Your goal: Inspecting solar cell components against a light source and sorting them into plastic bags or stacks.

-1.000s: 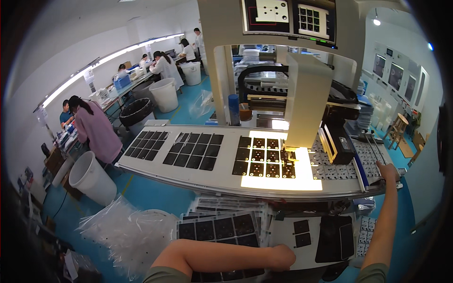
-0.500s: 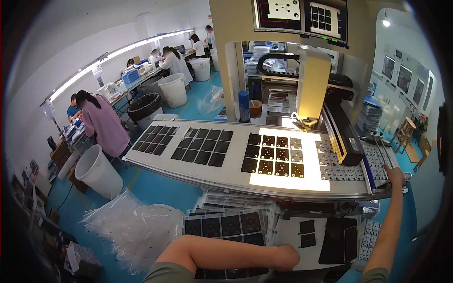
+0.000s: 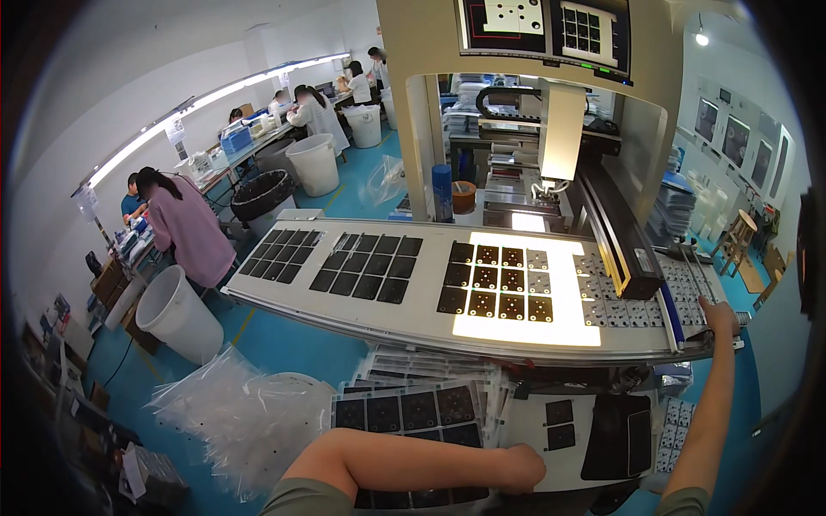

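My left hand is curled into a fist, knuckles up, on the pale board below the machine. Its fingertips are hidden, so anything inside cannot be made out. Beside it lie two small black squares; my forearm crosses a stack of clear sheets bearing black squares. My right hand rests at the right end of the long machine table, one finger stretched over its edge. Next to that finger lies a sheet with grey, dotted squares. Another printed sheet lies on the brightly lit panel.
Above the lit panel hangs the machine head, beside a black rail. A dark pad lies right of the small squares. Crumpled clear plastic heaps at left near a white bin. Several people work along the far bench.
The machine head has moved back, away from me, and its lower tip now hangs farther from the lit sheet. My hands hold their places.
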A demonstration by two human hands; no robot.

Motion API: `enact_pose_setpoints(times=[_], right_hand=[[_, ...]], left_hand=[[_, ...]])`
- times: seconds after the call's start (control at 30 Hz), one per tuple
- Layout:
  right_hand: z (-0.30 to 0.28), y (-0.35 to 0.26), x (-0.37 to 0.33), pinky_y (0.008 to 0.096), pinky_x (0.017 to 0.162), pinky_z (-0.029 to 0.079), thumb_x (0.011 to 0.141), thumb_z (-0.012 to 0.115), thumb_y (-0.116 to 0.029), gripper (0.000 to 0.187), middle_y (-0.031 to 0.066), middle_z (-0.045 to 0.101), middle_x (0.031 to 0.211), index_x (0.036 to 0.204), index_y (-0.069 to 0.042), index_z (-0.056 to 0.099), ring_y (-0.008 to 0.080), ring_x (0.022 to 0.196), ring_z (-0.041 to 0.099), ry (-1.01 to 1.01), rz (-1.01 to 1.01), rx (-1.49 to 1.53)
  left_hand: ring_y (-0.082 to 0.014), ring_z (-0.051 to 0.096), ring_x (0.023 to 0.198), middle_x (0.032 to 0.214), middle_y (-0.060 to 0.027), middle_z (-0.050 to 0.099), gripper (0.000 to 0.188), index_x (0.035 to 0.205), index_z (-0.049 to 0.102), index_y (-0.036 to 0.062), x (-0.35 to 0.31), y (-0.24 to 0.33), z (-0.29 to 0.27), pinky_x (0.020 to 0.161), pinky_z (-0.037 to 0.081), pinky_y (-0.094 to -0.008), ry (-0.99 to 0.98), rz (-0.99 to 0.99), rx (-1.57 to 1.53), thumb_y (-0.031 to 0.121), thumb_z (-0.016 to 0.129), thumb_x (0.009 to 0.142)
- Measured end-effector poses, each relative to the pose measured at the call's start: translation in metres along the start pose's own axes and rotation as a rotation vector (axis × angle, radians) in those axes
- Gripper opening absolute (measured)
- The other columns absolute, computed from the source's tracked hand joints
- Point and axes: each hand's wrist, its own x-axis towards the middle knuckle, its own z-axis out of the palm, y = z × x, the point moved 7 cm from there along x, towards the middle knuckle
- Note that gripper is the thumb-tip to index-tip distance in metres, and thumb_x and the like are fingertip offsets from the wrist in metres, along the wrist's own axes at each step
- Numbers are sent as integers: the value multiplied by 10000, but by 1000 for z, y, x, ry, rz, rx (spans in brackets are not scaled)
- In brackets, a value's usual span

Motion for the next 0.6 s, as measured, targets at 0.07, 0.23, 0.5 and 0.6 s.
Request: enact_pose_setpoints(times=[0.07,0.23,0.5,0.6], right_hand=[[6,-3,2,503,883,585,911,522,-836,931,201,752,1207,1294,-5,697,370,1105,737,-74,-39,42],[4,1,5,502,864,585,912,522,-836,928,197,759,1177,1280,-3,701,356,1076,744,-7,-5,1],[10,3,8,498,832,590,911,526,-835,918,193,764,1144,1245,-1,716,350,1039,751,-46,3,20],[6,1,8,505,832,589,909,527,-837,917,193,764,1137,1241,-4,717,348,1034,752,5,-16,14]], left_hand=[[-389,756,952,958,-200,771,332,929,784,-12,0,0,0,804,600,-496,-23,-5,19,316,749,891],[-388,756,950,957,-201,771,334,926,783,-14,0,1,-1,797,601,-496,-29,-3,7,316,747,895],[-388,757,933,945,-199,770,351,923,782,-19,-2,2,-2,792,603,-490,7,24,8,331,762,898],[-388,757,925,940,-194,771,357,921,784,-14,-2,0,-2,788,603,-488,24,3,-5,342,767,895]])
